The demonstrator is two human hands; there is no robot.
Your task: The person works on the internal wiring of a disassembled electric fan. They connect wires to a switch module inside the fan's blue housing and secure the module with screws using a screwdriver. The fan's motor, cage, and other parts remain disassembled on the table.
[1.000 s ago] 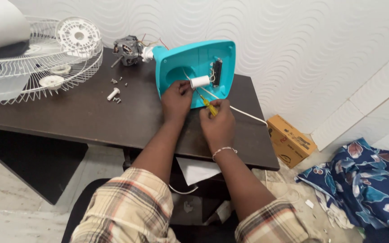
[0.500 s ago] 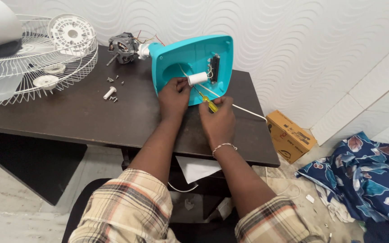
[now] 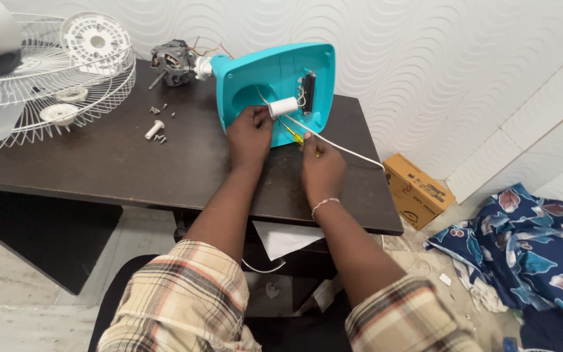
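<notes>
A turquoise fan base (image 3: 275, 75) stands on its edge on the dark table (image 3: 99, 169), its open underside toward me. My left hand (image 3: 250, 133) grips a white cylinder part (image 3: 283, 106) inside the base. A yellow-handled screwdriver (image 3: 294, 135) is held in my right hand (image 3: 321, 168), its tip pointing up into the base just below the cylinder. A white cable (image 3: 346, 146) runs from the base to the right over the table. A black switch block (image 3: 308, 92) sits inside the base at the right.
A fan motor (image 3: 172, 62) lies behind the base. White wire fan guards (image 3: 47, 72) cover the table's left end, with loose screws (image 3: 158, 127) beside them. On the floor at right are a small cardboard box (image 3: 417, 189) and a blue flowered cloth (image 3: 529, 248).
The view has shifted slightly. Both hands stay at the base's open underside, the left on the white cylinder, the right on the screwdriver.
</notes>
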